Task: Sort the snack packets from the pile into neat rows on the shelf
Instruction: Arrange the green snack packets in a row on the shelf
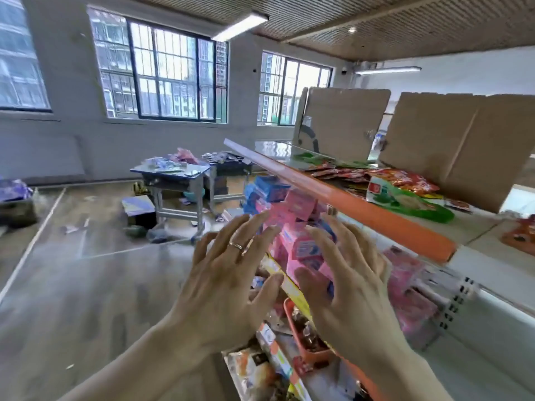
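A person's left hand (228, 273), wearing a ring, and right hand (347, 282) are hovering side by side, fingers spread wide and holding nothing. Both are reaching toward the pink snack packets (301, 244) sitting in a loose stack on the yellow-edged shelf (289, 286). Whether the fingertips are touching the stack cannot be told. Just below the hands, an orange tray (307, 342) of brown wrapped snacks is resting on a lower level.

The step looks like squaring up the pink stack. It is best done by closing in from both sides at once with flat palms, pressing lightly so the soft packets are not tipping off the open front edge.

Beyond, blue packets (269, 188) are piling at the stack's far end, under the orange-edged upper shelf (362, 208). On it, red and green packets (399, 180) are lying unsorted before cardboard sheets (344, 123). Farther off, a blue tabletop (170, 169) is carrying more packets.
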Motion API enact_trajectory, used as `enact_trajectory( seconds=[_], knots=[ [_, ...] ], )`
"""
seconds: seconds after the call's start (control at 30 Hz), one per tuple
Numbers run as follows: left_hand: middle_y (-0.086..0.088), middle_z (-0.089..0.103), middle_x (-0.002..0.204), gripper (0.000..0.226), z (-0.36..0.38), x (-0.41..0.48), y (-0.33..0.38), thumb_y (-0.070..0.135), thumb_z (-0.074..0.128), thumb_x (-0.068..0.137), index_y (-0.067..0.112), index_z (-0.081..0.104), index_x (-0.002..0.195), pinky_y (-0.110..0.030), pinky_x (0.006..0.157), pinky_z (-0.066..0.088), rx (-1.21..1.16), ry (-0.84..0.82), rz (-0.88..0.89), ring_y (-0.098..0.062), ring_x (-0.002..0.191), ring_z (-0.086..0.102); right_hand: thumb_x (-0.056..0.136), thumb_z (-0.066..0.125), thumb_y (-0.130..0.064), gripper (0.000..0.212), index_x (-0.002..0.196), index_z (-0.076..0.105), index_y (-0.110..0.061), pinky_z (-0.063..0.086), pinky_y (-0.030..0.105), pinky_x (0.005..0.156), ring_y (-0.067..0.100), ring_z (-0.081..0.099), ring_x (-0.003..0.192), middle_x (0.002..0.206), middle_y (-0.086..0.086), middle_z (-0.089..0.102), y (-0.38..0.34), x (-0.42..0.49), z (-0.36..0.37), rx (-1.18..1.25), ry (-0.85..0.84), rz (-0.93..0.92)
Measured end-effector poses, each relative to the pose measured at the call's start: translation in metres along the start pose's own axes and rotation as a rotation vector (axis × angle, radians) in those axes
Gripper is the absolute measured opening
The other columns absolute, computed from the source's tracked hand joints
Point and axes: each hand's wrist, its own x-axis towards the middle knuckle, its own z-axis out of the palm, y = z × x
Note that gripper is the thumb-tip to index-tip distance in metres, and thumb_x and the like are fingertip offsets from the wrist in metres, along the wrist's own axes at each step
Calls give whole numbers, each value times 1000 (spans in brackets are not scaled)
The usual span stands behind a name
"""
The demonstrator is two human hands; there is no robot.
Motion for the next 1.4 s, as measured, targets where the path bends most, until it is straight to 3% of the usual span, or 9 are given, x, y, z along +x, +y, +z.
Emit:
enact_trajectory(
  seconds=[0.2,0.3,0.43,0.6,0.73,0.9,1.2,1.33,1.4],
  knots=[
    [9,32,158,58,28,20,-57,53,39,93,27,42,145,-44,109,31,107,-35,-84,-17,145,30,93,37,-59,52,141,42,-39,16,38,105,14,17,144,155,-14,28,8,49,66,83,-35,-45],
    [10,32,157,57,38,46,-83,55,36,94,30,38,145,-44,109,33,161,-50,-107,-16,145,29,92,37,-58,53,142,40,-39,23,46,108,13,17,144,155,-12,30,18,82,91,130,-42,-59],
    [9,33,157,58,46,82,-109,54,39,93,28,41,144,-44,108,32,210,-40,-126,-18,144,32,93,39,-57,55,146,34,-42,21,40,107,11,14,145,155,-13,29,30,125,115,186,-22,-90],
    [9,33,157,59,52,101,-134,55,38,94,29,38,146,-41,109,26,272,-23,-198,-19,144,33,92,42,-52,51,138,47,-31,20,42,106,21,26,142,151,-5,38,31,166,150,237,19,-154],
    [10,31,159,58,57,102,-155,56,36,94,33,38,148,-47,106,34,325,-96,-237,-19,146,31,93,41,-53,53,141,48,-30,19,43,108,19,25,143,153,-8,34,29,184,178,252,-1,-193],
    [8,34,158,57,69,100,-184,56,35,95,33,36,147,-50,106,36,366,-131,-295,-23,143,35,93,41,-53,56,145,43,-32,32,61,105,16,24,144,156,-9,32,23,203,209,275,-43,-205],
    [9,31,158,57,98,106,-255,54,36,95,31,39,147,-44,106,26,288,-105,-305,-22,144,31,92,44,-50,57,145,44,-30,32,57,104,18,26,144,155,-7,35,6,234,274,253,-48,-211],
    [8,29,159,58,104,119,-308,53,37,94,30,37,147,-45,107,26,233,-103,-282,-20,145,28,92,43,-49,56,144,46,-27,26,44,103,18,27,144,154,-7,36,-12,260,305,216,-50,-186],
    [8,30,159,58,107,126,-335,53,37,94,28,38,147,-45,107,25,218,-99,-263,-20,145,29,91,42,-50,56,143,46,-27,29,48,103,18,28,144,154,-8,36,-24,274,321,206,-44,-157]
  ],
)
